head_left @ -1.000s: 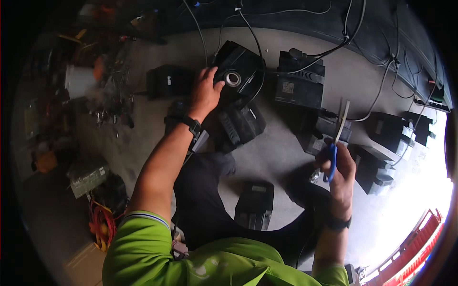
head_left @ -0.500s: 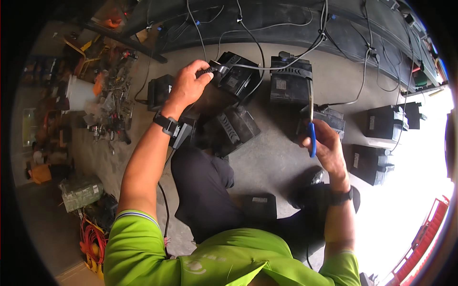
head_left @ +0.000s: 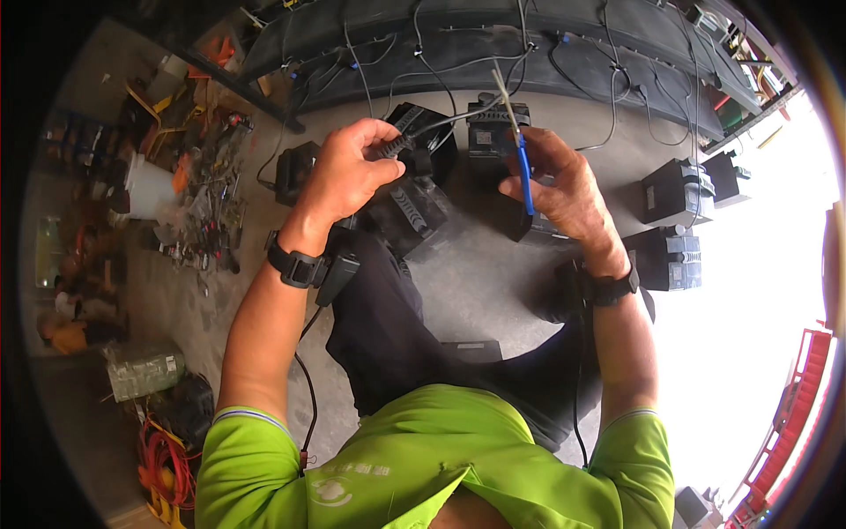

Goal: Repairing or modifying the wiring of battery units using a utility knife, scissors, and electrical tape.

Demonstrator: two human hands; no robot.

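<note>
My left hand [head_left: 348, 176] pinches the ribbed black end of a cable [head_left: 392, 145] above a black box [head_left: 410, 119]. The cable runs from it up and to the right toward the shelving. My right hand [head_left: 560, 189] grips blue-handled scissors [head_left: 525, 172], blades pointing upward across that cable; I cannot tell whether they touch it. Behind them stands another black box [head_left: 489, 141] with a handle, and a further one [head_left: 405, 212] lies below the cable end. My bent legs [head_left: 379, 309] are spread beneath my arms.
Dark metal shelving [head_left: 441, 53] with hanging cables spans the top. More black boxes [head_left: 670, 256] stand at the right. At the left are a white bucket [head_left: 150, 185], scattered tools [head_left: 211, 212], a green bundle [head_left: 145, 370] and red cord [head_left: 163, 450]. A red plastic barrier [head_left: 797, 388] is at lower right.
My left hand has left the box with the silver roll on it and now holds the cable end raised. My right hand has moved up and leftward with the scissors, toward the cable.
</note>
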